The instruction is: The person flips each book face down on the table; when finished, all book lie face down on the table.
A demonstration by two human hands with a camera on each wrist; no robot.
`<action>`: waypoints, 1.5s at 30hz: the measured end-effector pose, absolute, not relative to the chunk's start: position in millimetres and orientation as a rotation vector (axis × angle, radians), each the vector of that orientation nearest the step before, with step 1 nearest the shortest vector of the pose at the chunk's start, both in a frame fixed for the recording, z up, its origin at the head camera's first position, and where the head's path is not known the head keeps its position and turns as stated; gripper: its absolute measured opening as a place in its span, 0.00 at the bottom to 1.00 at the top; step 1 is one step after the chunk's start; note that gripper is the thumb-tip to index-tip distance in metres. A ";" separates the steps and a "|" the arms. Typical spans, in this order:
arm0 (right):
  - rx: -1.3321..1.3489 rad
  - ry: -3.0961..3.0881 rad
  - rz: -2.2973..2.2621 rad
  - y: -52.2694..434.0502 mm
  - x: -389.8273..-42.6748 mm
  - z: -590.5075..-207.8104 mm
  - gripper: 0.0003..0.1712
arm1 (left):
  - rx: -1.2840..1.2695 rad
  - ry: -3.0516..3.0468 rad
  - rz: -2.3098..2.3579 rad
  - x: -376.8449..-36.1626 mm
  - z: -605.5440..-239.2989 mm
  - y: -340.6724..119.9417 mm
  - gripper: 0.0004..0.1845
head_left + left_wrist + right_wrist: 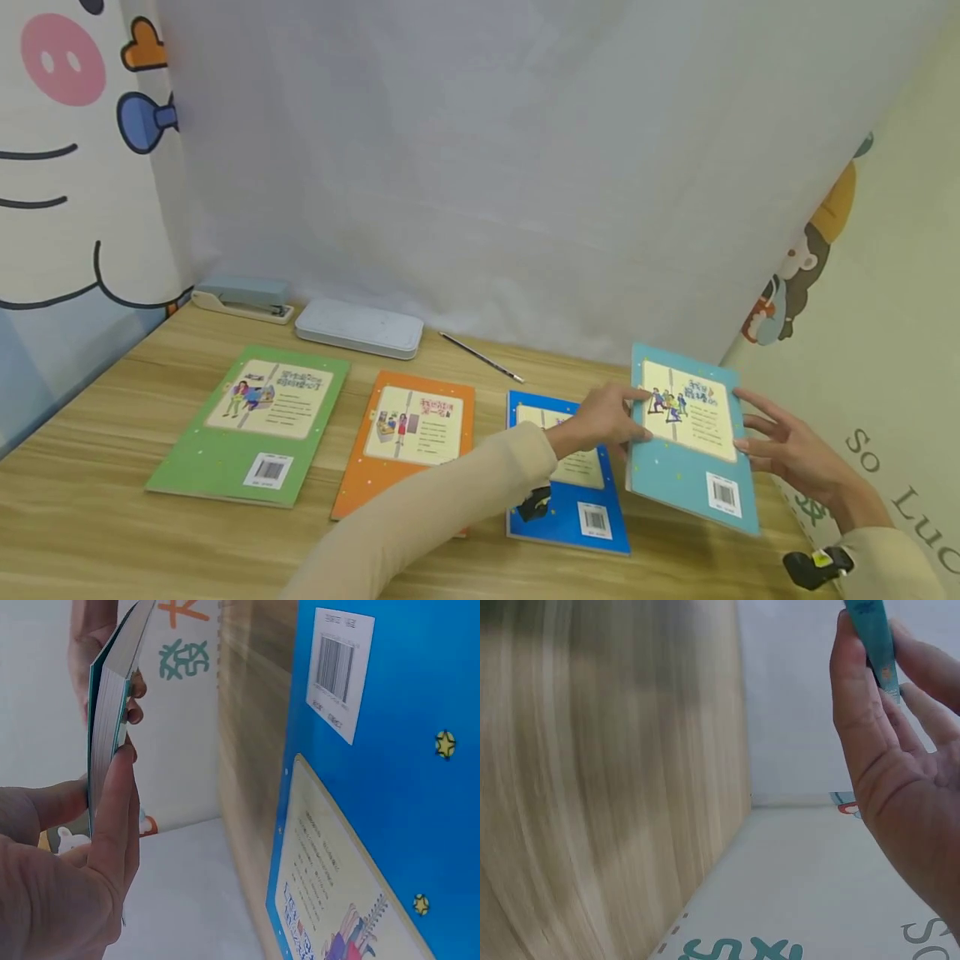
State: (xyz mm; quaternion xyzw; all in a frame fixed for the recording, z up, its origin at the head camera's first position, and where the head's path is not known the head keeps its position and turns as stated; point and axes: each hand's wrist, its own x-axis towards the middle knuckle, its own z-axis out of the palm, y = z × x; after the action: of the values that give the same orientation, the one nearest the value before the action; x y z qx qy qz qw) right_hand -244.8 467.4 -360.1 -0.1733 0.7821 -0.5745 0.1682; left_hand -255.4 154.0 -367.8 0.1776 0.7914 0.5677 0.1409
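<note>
Both hands, left hand [603,421] and right hand [787,450], are pinching 1 teal book [693,437] by its side edges above the table's [90,467] right edge; 3 books are lying flat leftward.

Bright, even light; soft shadows; wrist views blurred.

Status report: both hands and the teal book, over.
Left hand and right hand both grip teal book, lifted off table. Blue book lies just beside. Nothing blocking.
</note>
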 end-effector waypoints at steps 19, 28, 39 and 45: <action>-0.072 2.517 -1.228 480.1 -251.1 -376.9 0.48 | 0.352 2.453 1.445 -249.0 -400.4 196.6 0.32; 0.052 2.474 -1.197 491.0 -247.5 -389.1 0.50 | 0.326 2.485 1.280 -244.0 -409.0 212.0 0.31; 0.106 2.514 -1.073 489.1 -245.6 -401.1 0.48 | 0.306 2.477 1.176 -241.8 -415.6 220.9 0.32; 0.141 2.537 -1.021 483.2 -244.5 -401.6 0.47 | 0.352 2.511 1.087 -243.9 -417.1 223.1 0.31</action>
State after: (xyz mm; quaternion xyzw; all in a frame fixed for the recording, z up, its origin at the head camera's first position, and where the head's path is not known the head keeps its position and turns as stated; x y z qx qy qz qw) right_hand -244.5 483.2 -401.6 0.0503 0.9077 -0.3653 0.2001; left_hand -243.9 223.1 -417.1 0.1252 0.8936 0.3869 0.1901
